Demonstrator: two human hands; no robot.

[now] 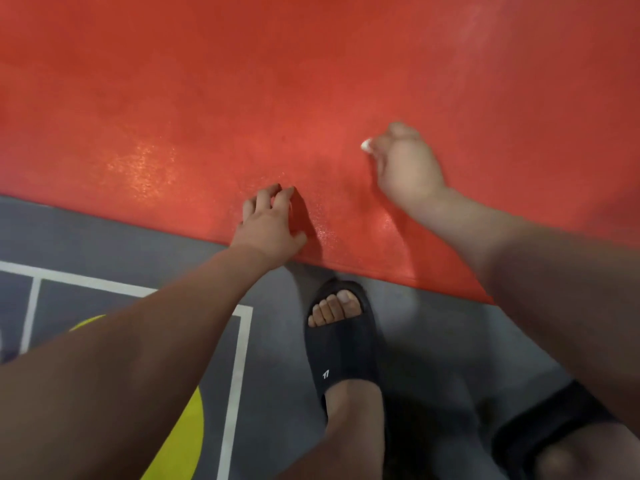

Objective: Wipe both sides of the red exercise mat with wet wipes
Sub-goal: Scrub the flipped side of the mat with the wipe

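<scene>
The red exercise mat (311,81) fills the upper part of the head view and lies flat on a grey floor. Wet shiny patches show on it near its front edge. My left hand (268,223) rests on the mat close to that edge, fingers bent with the tips pressing down. My right hand (405,161) is further in on the mat, curled around a small white wet wipe (366,145); only a bit of the wipe shows past the fingers.
The grey floor (284,375) carries white lines (239,358) and a yellow circle marking (183,438) at lower left. My feet in black slide sandals (341,344) stand just before the mat's front edge; the second sandal (554,424) is at lower right.
</scene>
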